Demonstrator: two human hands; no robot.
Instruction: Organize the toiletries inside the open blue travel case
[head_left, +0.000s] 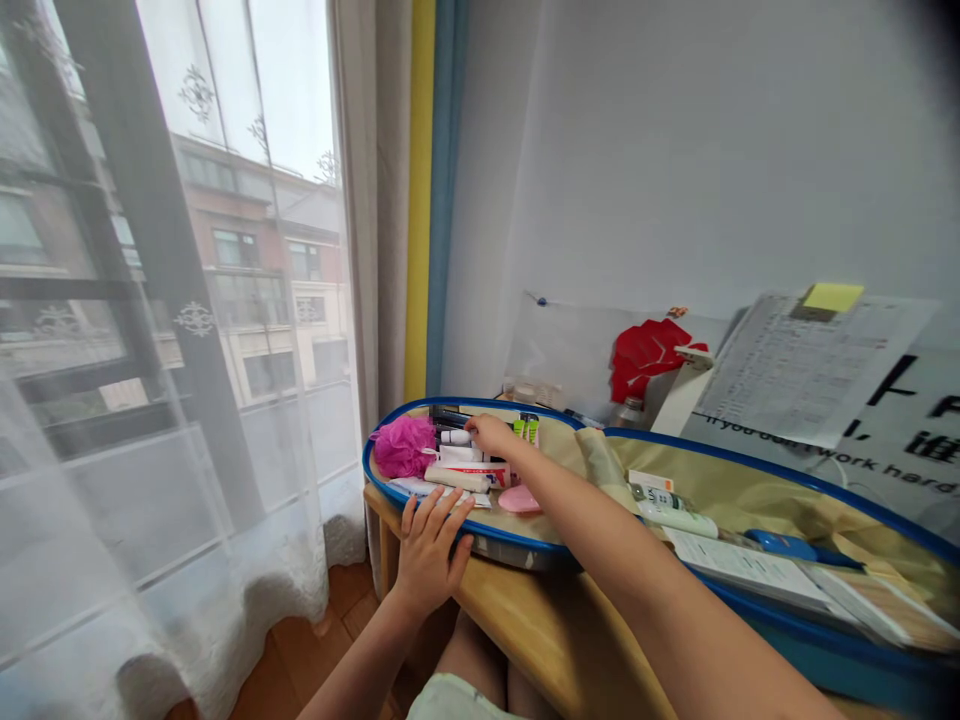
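Note:
An open case with a blue rim point(551, 555) holds toiletries in its left half. My left hand point(431, 550) lies with fingers spread over the near rim, fingertips by a flat white packet point(409, 487). Reaching across from the right, my right hand point(493, 436) has its fingers curled down among small items at the far side, close to a white tube or bottle point(454, 437); what they pinch is hidden. Around it are a pink mesh bath puff point(405, 447), a cream-coloured tube point(459, 479), a red and white box point(498, 474), green-labelled items point(526, 428) and a pink object point(519, 499).
The case's right half contains a pale green tube point(679, 519), a blue-handled brush-like object point(784, 545) and booklets point(750, 572). Under it is a wooden table point(540, 610). Sheer curtains point(247, 480) hang at left; papers point(810, 365) are against the wall.

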